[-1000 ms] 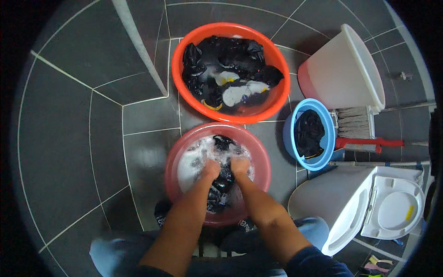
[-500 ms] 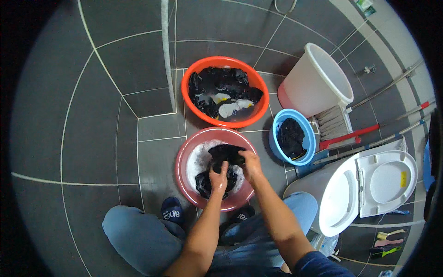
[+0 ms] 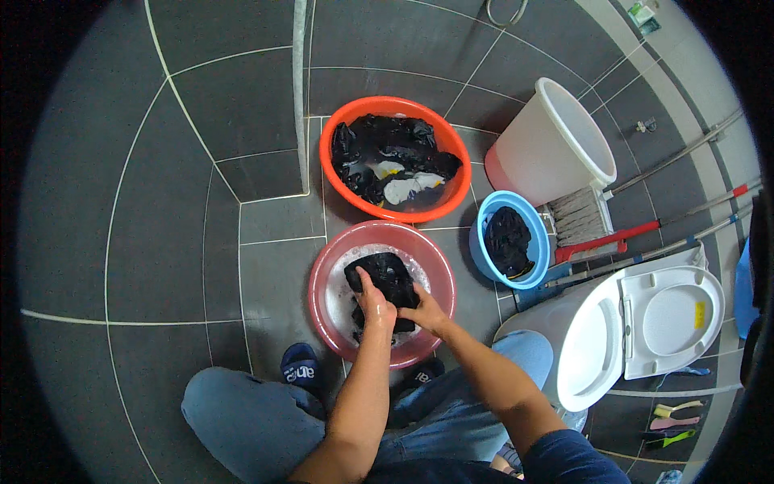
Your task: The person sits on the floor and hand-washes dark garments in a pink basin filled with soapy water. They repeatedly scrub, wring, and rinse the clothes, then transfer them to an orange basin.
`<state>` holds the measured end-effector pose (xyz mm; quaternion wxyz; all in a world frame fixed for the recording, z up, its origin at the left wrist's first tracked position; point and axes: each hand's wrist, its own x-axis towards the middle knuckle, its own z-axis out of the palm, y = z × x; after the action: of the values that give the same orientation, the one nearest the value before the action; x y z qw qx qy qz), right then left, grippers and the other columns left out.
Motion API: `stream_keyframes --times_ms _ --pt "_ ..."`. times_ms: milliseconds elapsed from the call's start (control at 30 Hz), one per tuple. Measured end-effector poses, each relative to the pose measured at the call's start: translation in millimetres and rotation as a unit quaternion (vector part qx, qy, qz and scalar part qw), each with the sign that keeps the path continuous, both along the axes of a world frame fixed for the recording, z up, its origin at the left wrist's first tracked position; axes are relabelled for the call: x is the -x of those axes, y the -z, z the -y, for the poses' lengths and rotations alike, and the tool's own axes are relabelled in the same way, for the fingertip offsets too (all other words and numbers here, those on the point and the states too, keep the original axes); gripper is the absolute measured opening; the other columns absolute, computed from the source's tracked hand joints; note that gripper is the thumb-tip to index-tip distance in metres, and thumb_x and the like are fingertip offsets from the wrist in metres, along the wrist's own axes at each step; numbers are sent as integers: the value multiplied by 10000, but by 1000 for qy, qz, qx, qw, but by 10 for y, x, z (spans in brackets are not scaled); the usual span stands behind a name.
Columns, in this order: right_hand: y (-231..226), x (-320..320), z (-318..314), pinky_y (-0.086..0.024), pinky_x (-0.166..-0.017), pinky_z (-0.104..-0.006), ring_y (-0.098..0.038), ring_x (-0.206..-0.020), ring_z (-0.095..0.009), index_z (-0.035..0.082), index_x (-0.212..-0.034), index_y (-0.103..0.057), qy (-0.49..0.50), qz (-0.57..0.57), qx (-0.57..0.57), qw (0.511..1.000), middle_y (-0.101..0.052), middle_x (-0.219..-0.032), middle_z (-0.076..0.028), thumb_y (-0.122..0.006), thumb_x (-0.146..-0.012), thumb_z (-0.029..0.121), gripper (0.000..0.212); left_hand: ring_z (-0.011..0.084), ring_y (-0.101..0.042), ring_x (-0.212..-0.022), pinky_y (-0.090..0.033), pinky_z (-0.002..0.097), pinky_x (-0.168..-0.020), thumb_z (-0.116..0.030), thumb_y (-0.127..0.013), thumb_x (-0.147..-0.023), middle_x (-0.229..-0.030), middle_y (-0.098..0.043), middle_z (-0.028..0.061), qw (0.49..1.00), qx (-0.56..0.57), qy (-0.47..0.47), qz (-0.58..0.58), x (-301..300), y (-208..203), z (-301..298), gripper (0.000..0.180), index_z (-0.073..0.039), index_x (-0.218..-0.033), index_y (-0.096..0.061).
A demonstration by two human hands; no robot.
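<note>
Two big basins dominate: the orange-red basin (image 3: 371,106), dark laundry (image 3: 395,137) inside, sits just beyond the far rim of the dusty-red basin (image 3: 320,298). Smaller, the blue basin (image 3: 481,262) stands off its right rim, presumably within easy reach. Here's the black garment (image 3: 387,274), bunched mid-basin above white suds (image 3: 337,310), probably so drips fall inside! Left hand (image 3: 376,305) and right hand (image 3: 429,313), close together, clamp its near edge, likely for control.

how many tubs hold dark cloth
3: a round pink plastic basin in the middle, an oval orange plastic tub beyond it, and a round blue plastic tub on the right. The tall white-and-pink plastic bucket could hide some.
</note>
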<state>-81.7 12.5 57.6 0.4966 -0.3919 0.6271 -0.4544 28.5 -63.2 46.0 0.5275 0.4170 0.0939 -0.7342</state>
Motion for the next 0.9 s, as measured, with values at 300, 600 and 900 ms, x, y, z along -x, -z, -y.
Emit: stream_keyframes --times_ms 300,600,900 --pt "-531 -3 179 -496 -734 -282 -604 -854 -116 -8 -1108 -664 48 111 -94 988 -651 -976 -37 -623 -805 20 307 276 -578 -1122 -522 440 -947 -400 -789 -832 -1262 -556 114 996 17 -42 76 -341 -146 224 722 -99 -1384 -433" --pt "-602 -571 589 -487 -639 -437 -623 -644 -328 -41 -800 -640 137 -309 3 941 -632 -729 -248 -731 -796 337 389 271 -588 -1078 -517 416 -893 -347 -792 -847 -1253 -561 130 999 28 37 7 76 370 -129 696 -70 -1387 -451" --pt "-25 165 515 -474 -714 -492 -631 -758 -431 -81 -767 -611 316 -379 -80 866 -605 -708 -286 -583 -874 268 367 245 -596 -1066 -471 385 -954 -531 -705 -873 -1191 -631 85 978 -12 194 73 465 -33 -385 629 -10 -1216 -624"
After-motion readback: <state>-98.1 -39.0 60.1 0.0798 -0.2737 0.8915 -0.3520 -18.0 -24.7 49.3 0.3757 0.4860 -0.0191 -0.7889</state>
